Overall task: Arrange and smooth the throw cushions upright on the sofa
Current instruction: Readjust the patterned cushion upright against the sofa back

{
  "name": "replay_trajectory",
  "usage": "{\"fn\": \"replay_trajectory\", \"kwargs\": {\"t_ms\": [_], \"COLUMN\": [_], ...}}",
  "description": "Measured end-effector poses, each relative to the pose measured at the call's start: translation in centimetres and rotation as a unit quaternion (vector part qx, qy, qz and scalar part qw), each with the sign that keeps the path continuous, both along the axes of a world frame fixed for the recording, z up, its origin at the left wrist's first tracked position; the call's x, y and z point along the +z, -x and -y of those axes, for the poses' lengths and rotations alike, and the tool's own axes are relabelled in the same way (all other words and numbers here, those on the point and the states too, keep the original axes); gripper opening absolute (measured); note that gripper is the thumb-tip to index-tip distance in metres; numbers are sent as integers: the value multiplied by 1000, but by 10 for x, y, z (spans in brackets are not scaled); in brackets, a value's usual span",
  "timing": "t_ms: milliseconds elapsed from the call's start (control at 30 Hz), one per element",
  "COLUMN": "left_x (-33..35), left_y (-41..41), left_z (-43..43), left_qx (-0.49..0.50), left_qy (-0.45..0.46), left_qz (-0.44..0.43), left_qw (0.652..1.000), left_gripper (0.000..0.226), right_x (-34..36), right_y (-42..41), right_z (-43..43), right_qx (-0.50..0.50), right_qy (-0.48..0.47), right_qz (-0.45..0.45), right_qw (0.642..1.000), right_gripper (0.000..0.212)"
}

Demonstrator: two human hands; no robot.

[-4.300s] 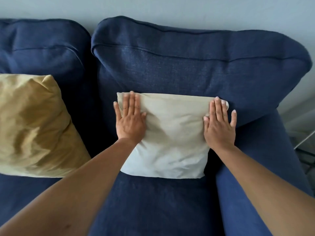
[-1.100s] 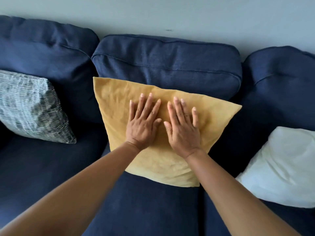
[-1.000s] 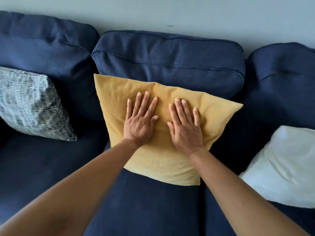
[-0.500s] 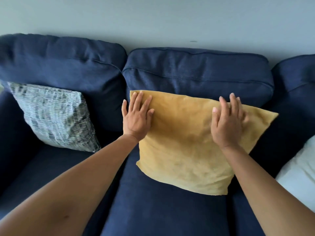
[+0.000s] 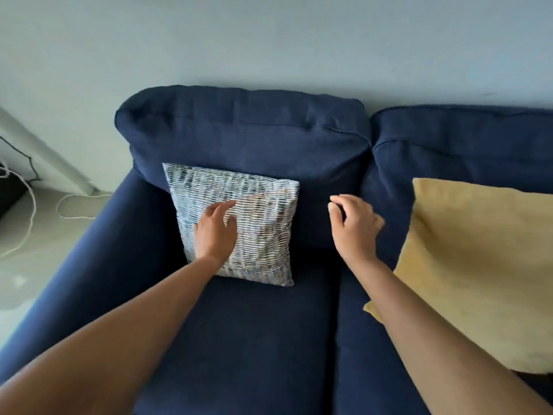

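Head view, the only one. Sofa [image 5: 245,339] dark blue, filling the lower frame, wall behind at 12 o'clock. Patterned cushion [image 5: 257,205] standing almost upright against the left back pillow [image 5: 242,130], leaning a little, lower edge on the seat. Left hand [image 5: 214,230] lying on the front of this cushion, at its 8 o'clock part, fingers loosely spread and half curled, gripping nothing. Right hand [image 5: 354,227] in the air at 3 o'clock of the cushion, apart from it, over the seam between two seats; fingers bent loosely inward, empty, no fabric between them. Slight motion blur on both hands, so exact touch of the left fingertips hard to confirm.

Yellow cushion [image 5: 472,265] at 3 o'clock of the frame, propped on the next seat against the second back pillow [image 5: 466,139], face quite flat, partly cut by the frame edge. Looks finished, as a judgement. No other cushion visible here; impossible to tell about any further right.

Cables [image 5: 27,217] on the floor at 9 o'clock, of no concern for the task.

Progress, as judged: yellow one done, patterned one in hand now. Left to do: bring the right hand onto it, press and stroke the face flat, straighten its lean. Probably near the end of the task.
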State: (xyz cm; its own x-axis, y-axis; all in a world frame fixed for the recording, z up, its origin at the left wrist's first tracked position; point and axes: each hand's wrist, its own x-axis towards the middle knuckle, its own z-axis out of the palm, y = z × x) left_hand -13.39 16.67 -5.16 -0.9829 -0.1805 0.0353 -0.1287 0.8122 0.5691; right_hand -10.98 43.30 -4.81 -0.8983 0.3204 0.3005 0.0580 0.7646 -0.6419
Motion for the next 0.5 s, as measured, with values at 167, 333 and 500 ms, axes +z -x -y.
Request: {"fn": "replay_trajectory", "kwargs": {"t_ms": [167,333,500], "left_x": [-13,-37,-44], "left_y": [24,53,105], "left_z": [101,138,152], "left_qx": [90,133,164], "left_qy": [-52,-160,-258], "left_qz": [122,147,100], "left_qw": [987,967,947], "left_gripper": [47,52,57], "right_x": [-17,-28,-39], "right_y": [14,43,83], "right_z": [62,78,85], "right_qx": [25,-12,-71], "right_qy": [20,97,184], "right_qz": [156,212,216], "right_qw": [987,972,956], "right_gripper": [26,35,51]}}
